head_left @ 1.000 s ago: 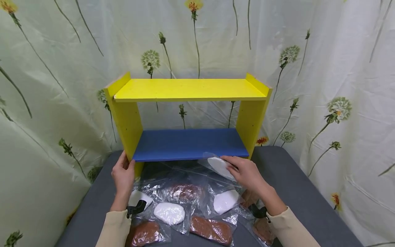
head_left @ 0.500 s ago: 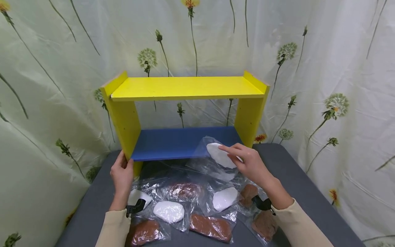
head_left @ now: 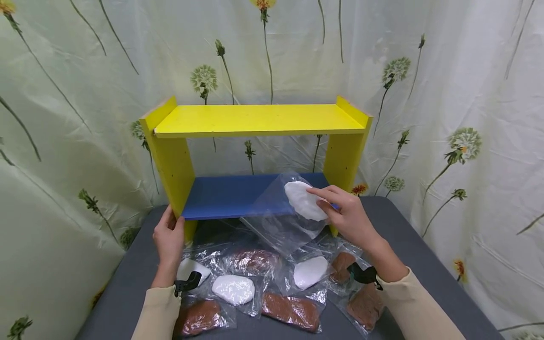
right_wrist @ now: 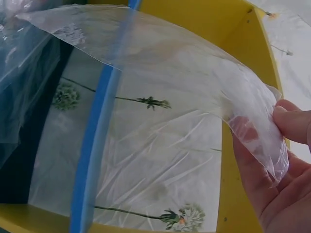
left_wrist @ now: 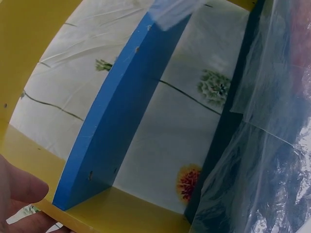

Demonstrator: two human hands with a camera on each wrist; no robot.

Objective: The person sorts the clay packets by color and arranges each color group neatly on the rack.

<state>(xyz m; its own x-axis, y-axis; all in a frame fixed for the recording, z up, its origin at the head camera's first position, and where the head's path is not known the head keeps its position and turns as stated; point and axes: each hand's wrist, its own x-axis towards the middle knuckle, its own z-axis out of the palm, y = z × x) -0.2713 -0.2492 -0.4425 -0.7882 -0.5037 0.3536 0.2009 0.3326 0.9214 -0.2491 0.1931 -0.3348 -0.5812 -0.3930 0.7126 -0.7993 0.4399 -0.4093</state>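
Observation:
In the head view a small shelf unit has yellow side panels, a yellow top shelf point(head_left: 259, 118) and a blue lower shelf point(head_left: 229, 196). My left hand point(head_left: 169, 241) grips the front edge of its left side panel point(head_left: 172, 174); in the left wrist view the thumb point(left_wrist: 24, 184) lies on the inner side and the fingers behind. With my right hand point(head_left: 346, 215) I pinch a clear plastic bag point(right_wrist: 194, 73) holding a flat white piece point(head_left: 299, 200). It hangs tilted in front of the blue shelf, raised off the table.
Several more clear bags cover the dark table point(head_left: 416, 264) before the shelf. Some hold white pieces point(head_left: 233, 289), others brown slabs point(head_left: 291, 311). A brown slab point(head_left: 365, 307) lies below my right wrist. A flower-printed curtain point(head_left: 450, 94) hangs behind and beside everything.
My right hand has lifted the bag with the white piece from below the blue shelf's front edge up in front of the shelf. My left hand has kept its place on the side panel.

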